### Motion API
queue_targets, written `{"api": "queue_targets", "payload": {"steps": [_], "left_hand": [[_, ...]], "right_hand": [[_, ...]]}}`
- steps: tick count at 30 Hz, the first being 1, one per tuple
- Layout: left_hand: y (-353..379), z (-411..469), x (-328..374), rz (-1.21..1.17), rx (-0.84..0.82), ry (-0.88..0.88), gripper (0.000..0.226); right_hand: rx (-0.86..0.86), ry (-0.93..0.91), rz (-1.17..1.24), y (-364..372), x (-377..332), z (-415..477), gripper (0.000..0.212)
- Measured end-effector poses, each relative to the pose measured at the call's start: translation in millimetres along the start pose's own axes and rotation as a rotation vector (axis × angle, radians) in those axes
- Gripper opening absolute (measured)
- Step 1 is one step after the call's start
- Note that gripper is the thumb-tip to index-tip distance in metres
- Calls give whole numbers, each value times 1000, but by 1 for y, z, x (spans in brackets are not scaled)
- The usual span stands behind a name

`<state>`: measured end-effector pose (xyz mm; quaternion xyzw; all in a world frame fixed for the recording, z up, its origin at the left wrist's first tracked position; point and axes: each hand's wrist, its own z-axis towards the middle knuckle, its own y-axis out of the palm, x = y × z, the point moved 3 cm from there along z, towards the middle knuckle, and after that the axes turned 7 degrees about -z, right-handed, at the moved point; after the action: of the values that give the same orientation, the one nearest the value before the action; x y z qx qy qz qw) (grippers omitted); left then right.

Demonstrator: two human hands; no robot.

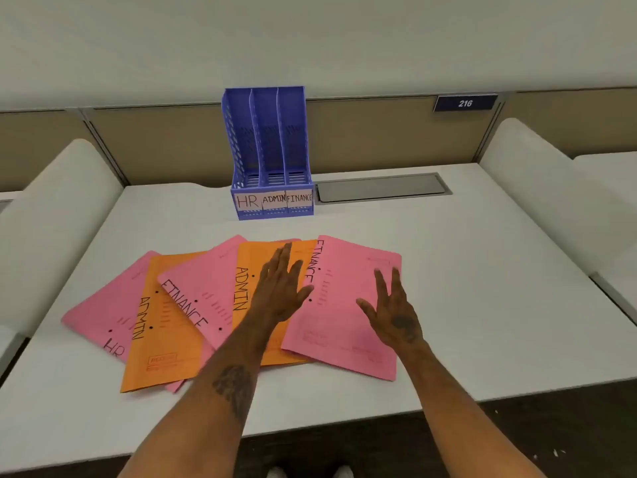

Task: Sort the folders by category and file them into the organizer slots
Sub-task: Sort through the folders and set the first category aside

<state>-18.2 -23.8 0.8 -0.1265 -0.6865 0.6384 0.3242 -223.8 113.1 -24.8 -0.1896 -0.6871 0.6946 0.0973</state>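
Several folders lie fanned out on the white desk (482, 288). From the left: a pink HR folder (103, 315), an orange ADMIN folder (162, 343), a pink FINANCE folder (206, 288), a second orange ADMIN folder (246, 267) and a pink FINANCE folder (344, 326) on top at the right. My left hand (281, 288) is flat with straight fingers over the second ADMIN folder. My right hand (393, 308) is spread over the right FINANCE folder. A blue organizer (269, 150) stands at the back, its three empty slots labelled HR, ADMIN, FINANCE.
A grey cable hatch (382, 188) is set into the desk right of the organizer. Beige partition panels run along the back, with a sign reading 216 (465, 103). White rounded dividers (537, 188) flank the desk on both sides.
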Motion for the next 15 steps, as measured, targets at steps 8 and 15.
{"api": "queue_targets", "payload": {"steps": [8,15], "left_hand": [[56,-7,11,-137,-250,-273,80],[70,1,18,-404,-270,-424,90]], "right_hand": [[-293,153,90,55,28,-12,80],[-352,250,230,65,22,-12,81]]}}
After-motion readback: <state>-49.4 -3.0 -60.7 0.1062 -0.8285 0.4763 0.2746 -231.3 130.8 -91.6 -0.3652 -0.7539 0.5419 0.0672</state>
